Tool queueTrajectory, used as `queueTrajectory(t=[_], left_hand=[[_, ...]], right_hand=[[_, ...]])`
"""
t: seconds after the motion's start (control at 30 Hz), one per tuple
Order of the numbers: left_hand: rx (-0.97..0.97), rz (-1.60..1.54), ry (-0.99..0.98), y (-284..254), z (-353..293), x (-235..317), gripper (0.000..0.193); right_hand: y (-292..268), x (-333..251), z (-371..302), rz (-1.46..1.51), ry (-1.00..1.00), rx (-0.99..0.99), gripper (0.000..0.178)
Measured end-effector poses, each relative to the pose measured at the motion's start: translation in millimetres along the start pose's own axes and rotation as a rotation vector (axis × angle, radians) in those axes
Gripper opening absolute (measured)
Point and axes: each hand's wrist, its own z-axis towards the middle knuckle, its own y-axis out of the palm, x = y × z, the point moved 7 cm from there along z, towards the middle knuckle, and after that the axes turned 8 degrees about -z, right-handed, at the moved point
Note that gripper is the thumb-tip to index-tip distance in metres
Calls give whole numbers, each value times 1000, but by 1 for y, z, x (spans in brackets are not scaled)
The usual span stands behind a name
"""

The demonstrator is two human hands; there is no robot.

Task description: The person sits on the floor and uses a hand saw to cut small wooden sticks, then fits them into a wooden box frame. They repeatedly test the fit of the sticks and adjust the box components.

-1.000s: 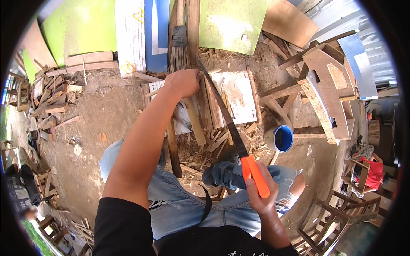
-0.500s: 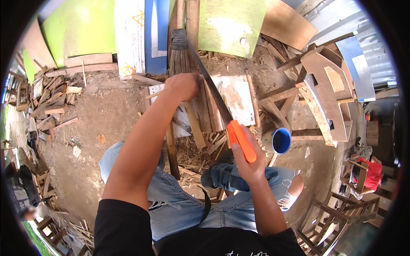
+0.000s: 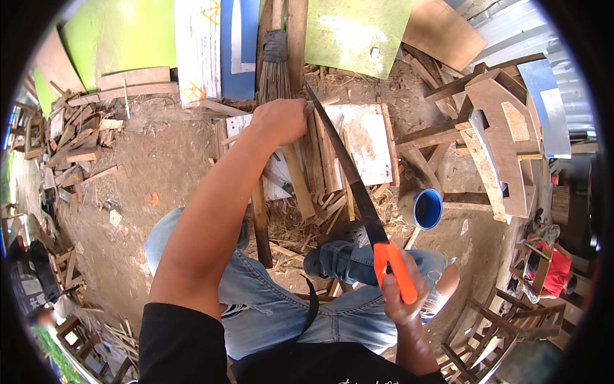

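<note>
My right hand [image 3: 404,304] is wrapped round the orange handle of a handsaw [image 3: 355,178]. Its long dark blade slants up and left, with its tip just past my left fist. My left hand [image 3: 284,121] is closed, pressing on a brown piece of wood [image 3: 311,157] that lies over a low white board [image 3: 372,144]; its fingertips are partly hidden. Beside that wood lies a paler strip [image 3: 297,182] below my wrist. Whether the saw teeth touch the wood, I cannot tell.
A blue-rimmed bucket [image 3: 427,209] stands right of the board, near my knee. A stick broom [image 3: 275,67] leans at the far side. Scrap wood [image 3: 73,137] is heaped at left. A wooden frame [image 3: 502,141] stands at right. Offcuts lie between my legs.
My right hand has drawn the handsaw back toward me and to the right, so its tip is now nearer my left fist. My left hand still presses on the wood.
</note>
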Motion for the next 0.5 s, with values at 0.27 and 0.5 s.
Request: queueTrajectory(t=[0.27, 0.5], left_hand=[[-22, 51, -71, -9, 2, -2, 38], [-18, 2, -85, -5, -6, 2, 37]], right_hand=[[65, -14, 121, 189, 0, 26, 43], [49, -1, 67, 54, -18, 15, 46]])
